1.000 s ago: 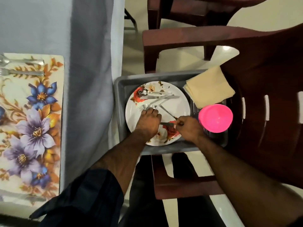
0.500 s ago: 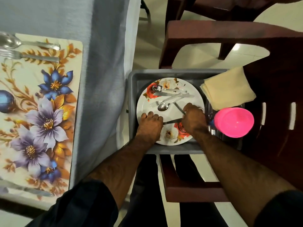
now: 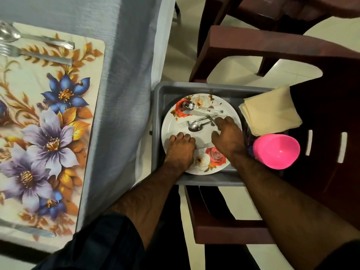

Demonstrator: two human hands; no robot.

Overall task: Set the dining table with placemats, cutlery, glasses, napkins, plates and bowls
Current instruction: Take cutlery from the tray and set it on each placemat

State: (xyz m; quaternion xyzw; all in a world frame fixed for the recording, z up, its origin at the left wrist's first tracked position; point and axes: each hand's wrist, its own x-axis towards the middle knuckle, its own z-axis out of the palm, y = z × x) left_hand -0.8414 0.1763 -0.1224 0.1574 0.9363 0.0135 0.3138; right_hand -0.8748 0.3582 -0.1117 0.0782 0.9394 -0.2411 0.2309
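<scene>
A floral plate (image 3: 173, 131) lies in a grey tub (image 3: 194, 87) on a chair seat. Loose cutlery lies on it: a spoon (image 3: 190, 105), a knife (image 3: 194, 113), a fork (image 3: 184, 124) and another spoon (image 3: 194, 126). My left hand (image 3: 180, 148) rests on the plate's near left with fingers curled over one end of a silver knife (image 3: 203, 146). My right hand (image 3: 227, 137) is over the plate's right side, its fingers curled on a cutlery handle (image 3: 212, 119). Folded beige napkins (image 3: 272, 112) and stacked pink bowls (image 3: 278, 151) sit on the tub's right.
On the left, the grey-clothed table (image 3: 126, 75) carries a floral placemat (image 3: 29, 117) with a spoon (image 3: 11, 35) and fork (image 3: 39, 55) at its far end and a knife (image 3: 29, 229) at its near end. Dark red plastic chairs (image 3: 272, 45) stand around the tub.
My right hand has left the near end of the knife and moved up the plate to the cutlery pile. My left hand has stayed on the plate.
</scene>
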